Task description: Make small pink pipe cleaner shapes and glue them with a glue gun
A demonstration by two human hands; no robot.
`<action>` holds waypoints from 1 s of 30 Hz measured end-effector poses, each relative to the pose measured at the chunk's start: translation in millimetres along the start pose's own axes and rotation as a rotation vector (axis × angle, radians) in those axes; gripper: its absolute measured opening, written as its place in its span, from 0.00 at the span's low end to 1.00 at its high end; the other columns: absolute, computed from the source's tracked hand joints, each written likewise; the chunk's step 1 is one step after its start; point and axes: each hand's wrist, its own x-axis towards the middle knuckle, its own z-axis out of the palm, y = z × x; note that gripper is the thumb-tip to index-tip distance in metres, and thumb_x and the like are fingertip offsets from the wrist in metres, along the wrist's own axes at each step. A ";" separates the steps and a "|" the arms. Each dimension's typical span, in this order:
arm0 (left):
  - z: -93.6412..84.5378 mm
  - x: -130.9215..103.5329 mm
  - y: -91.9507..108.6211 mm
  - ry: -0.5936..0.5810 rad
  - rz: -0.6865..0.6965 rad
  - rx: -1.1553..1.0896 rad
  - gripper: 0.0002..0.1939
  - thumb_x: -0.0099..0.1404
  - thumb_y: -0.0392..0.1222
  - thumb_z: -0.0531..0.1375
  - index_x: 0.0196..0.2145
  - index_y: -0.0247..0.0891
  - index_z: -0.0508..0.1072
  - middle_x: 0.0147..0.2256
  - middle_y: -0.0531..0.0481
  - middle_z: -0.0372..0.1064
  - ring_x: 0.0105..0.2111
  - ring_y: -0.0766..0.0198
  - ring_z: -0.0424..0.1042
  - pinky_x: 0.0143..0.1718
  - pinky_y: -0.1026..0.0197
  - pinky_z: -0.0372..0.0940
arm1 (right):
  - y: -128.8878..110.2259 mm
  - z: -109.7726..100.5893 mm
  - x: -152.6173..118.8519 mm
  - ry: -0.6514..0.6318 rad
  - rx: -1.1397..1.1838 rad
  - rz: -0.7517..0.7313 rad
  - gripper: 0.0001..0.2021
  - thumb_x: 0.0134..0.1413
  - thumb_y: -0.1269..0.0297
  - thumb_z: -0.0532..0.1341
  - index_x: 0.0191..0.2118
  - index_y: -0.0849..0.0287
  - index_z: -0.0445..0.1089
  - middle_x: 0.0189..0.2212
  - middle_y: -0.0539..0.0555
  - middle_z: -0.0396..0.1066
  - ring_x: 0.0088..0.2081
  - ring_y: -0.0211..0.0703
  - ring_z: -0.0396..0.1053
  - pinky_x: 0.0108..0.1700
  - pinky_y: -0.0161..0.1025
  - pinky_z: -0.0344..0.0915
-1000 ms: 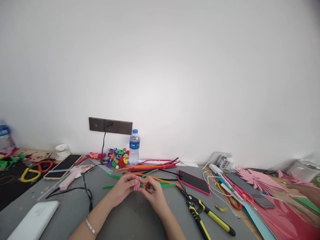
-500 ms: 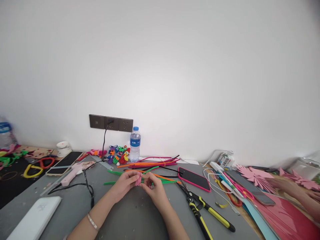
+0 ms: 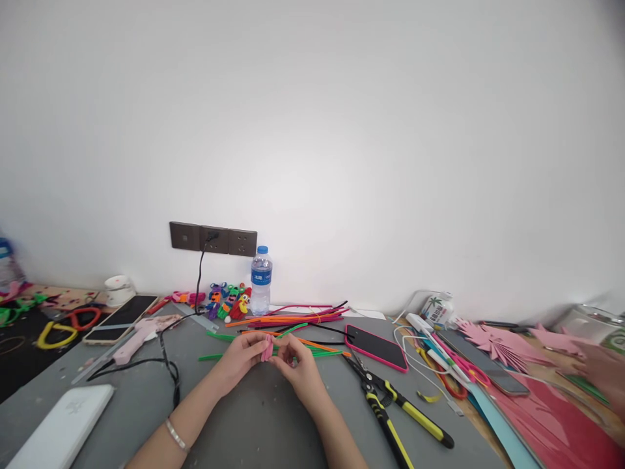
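Observation:
A small pink bent piece (image 3: 267,348), seemingly pipe cleaner, is held between both hands above the grey table. My left hand (image 3: 243,358) pinches it from the left with thumb and fingers. From the right, my right hand (image 3: 295,363) has its fingers curled against the same piece. Green pipe cleaners (image 3: 322,354) and orange ones lie just behind and under the hands. Farther back is a bundle of orange and magenta pipe cleaners (image 3: 293,319). The pink piece's far side is hidden by fingers.
Yellow-black pliers (image 3: 420,420) and a pink-cased phone (image 3: 375,347) lie right. A water bottle (image 3: 261,280) stands behind small colourful figures (image 3: 239,303). Left are a pink glue gun (image 3: 137,339) with a black cable and a white power bank (image 3: 63,423). Another person's hand (image 3: 603,368) is far right.
The view has shifted slightly, moving the scene a little left. My hands keep hold of the pink piece with little change. The other person's hand at the far right has moved right.

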 end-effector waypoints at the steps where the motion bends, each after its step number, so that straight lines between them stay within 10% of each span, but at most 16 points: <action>1: -0.1 0.0 -0.2 0.002 0.000 0.000 0.10 0.58 0.43 0.66 0.26 0.33 0.74 0.23 0.53 0.62 0.26 0.68 0.58 0.31 0.65 0.57 | 0.5 0.0 0.0 -0.003 0.001 0.000 0.10 0.51 0.58 0.64 0.36 0.57 0.68 0.21 0.44 0.59 0.24 0.36 0.55 0.27 0.33 0.53; 30: 0.3 -0.6 1.1 0.021 -0.013 -0.004 0.10 0.57 0.43 0.66 0.25 0.34 0.73 0.23 0.53 0.63 0.26 0.68 0.60 0.32 0.65 0.58 | 0.3 -1.9 0.2 0.002 0.003 -0.008 0.10 0.51 0.58 0.64 0.37 0.57 0.69 0.21 0.45 0.61 0.24 0.36 0.56 0.27 0.33 0.55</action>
